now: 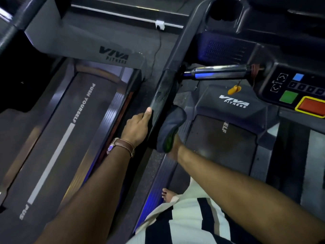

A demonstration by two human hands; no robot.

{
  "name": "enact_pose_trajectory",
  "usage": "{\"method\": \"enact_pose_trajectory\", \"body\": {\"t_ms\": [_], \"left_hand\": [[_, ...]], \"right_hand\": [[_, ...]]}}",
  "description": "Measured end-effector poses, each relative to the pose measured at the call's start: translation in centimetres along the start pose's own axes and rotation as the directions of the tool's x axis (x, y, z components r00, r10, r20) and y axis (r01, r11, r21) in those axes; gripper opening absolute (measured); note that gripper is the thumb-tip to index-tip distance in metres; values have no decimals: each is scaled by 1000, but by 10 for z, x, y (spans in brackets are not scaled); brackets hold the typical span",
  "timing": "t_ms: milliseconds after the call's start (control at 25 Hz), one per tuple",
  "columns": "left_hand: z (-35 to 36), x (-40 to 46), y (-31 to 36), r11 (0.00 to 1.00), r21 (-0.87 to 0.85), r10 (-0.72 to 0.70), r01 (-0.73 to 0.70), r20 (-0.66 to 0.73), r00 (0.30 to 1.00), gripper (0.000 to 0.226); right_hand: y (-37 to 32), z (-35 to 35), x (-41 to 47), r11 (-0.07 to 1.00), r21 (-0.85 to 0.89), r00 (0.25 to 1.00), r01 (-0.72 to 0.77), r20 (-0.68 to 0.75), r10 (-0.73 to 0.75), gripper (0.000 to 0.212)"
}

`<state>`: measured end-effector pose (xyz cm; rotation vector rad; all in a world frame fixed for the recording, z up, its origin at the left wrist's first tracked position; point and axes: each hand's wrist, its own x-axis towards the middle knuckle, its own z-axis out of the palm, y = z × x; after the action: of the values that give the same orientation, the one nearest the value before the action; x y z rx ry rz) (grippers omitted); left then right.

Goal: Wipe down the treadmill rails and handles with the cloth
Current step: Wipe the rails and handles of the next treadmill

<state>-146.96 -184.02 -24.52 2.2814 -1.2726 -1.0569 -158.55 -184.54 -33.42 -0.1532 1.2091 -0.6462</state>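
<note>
Cloth [169,128] is dark, bunched up, and sits against the right side of the handrail [162,95], down near its lower end, with your right hand [173,147] tucked behind it so most of that hand is hidden. You can just about see it's got hold of the cloth, though how the fingers lie I can't tell. Your left hand [139,128] rests on the other side of the same rail, index finger stretched out straight along the edge, other fingers loosely bent, not gripping anything. There's a watch [121,147] with a brown strap on that wrist. The rail looks streaky and shiny on top. Just past it a chrome handle [218,72] sticks out sideways toward the console [299,88], which has green, red and blue buttons. An orange safety clip [234,89] dangles below that handle. You're standing on the right treadmill's belt [223,143], one bare foot [168,194] showing by the side step. Off to the left there's a second treadmill [73,131] with "PUSH YOURSELF" printed on its belt.
</note>
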Motion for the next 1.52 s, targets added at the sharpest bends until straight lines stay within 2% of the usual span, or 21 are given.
{"method": "enact_pose_trajectory", "body": {"t_ms": [80, 120, 160, 320, 400, 480, 600, 680, 720, 800, 880, 920, 1000, 1120, 1160, 1240, 1320, 1360, 1400, 1440, 1520], "left_hand": [[2, 1, -2, 1000, -6, 10, -10, -18, 1000, 69], [3, 2, -2, 1000, -13, 8, -8, -24, 1000, 68], [4, 2, -3, 1000, -16, 7, -8, -31, 1000, 67], [3, 3, -4, 999, 31, 14, -13, -43, 999, 49], [4, 5, -6, 999, 41, 24, -22, -39, 999, 49], [5, 5, -5, 999, 32, 37, -35, -60, 997, 60], [3, 8, -6, 999, 35, 42, -39, -73, 996, 67], [5, 13, -16, 995, 83, 59, -55, -46, 997, 53], [5, 13, -18, 994, 104, 47, -43, -39, 998, 51], [7, 16, -24, 996, 92, -9, 13, -44, 999, 60], [6, 16, -24, 990, 143, -12, 18, -44, 999, 60], [5, 13, -23, 989, 151, 14, -9, -36, 999, 56], [5, 10, -23, 993, 114, 33, -24, -79, 996, 43], [4, 5, -15, 997, 11, -73, 77, -187, 980, 49], [4, 2, -11, 996, 33, -73, 82, -216, 974, 47], [3, -8, -4, 984, 151, -52, 98, -283, 958, 44], [5, -17, 1, 947, 292, -20, 130, -352, 936, 43], [7, -20, 3, 937, 322, -4, 133, -372, 928, 43], [7, -20, 5, 934, 337, 17, 122, -383, 924, 42], [7, -20, 6, 934, 336, 22, 121, -392, 920, 42], [3, -19, 6, 939, 310, -11, 148, -404, 915, 39]], "right_hand": [[-22, 3, 25, 979, 204, 999, 4, 37, -12, 55], [-31, 13, 24, 974, 214, 996, 75, 25, -82, 49], [-33, 22, 20, 977, 183, 991, 105, 64, -119, 43], [-23, 7, 27, 995, -22, 994, 99, -46, -100, 25], [-40, 13, 31, 983, 66, 985, 170, 8, -171, 20], [-41, 30, 22, 967, 77, 967, 242, 61, -247, 43], [-10, 29, -3, 918, -109, 923, 382, -6, -385, 69], [-20, 38, -16, 621, -469, 729, 627, 75, -680, 86], [-39, 50, -18, 426, -644, 653, 636, 154, -742, 92], [-61, 73, -24, 311, -806, 643, 504, 110, -758, 96], [-55, 73, -37, 354, -769, 646, 532, 99, -757, 91], [-43, 63, -41, 310, -761, 628, 570, 160, -761, 87], [-44, 47, -39, 72, -794, 567, 603, 364, -739, 81], [-93, 68, -17, -365, -850, 515, 380, 522, -680, 74], [-99, 76, -18, -463, -828, 527, 315, 559, -640, 73], [-101, 73, -24, -648, -680, 499, 344, 717, -487, 71], [-112, 53, -22, -723, -582, 480, 372, 787, -387, 70], [-125, 58, -19, -753, -575, 492, 320, 780, -386, 69], [-138, 75, -16, -761, -602, 556, 242, 729, -400, 66], [-146, 99, -13, -771, -612, 662, 176, 653, -367, 64], [-143, 143, -16, -861, -484, 850, 158, 511, -131, 64]]}}
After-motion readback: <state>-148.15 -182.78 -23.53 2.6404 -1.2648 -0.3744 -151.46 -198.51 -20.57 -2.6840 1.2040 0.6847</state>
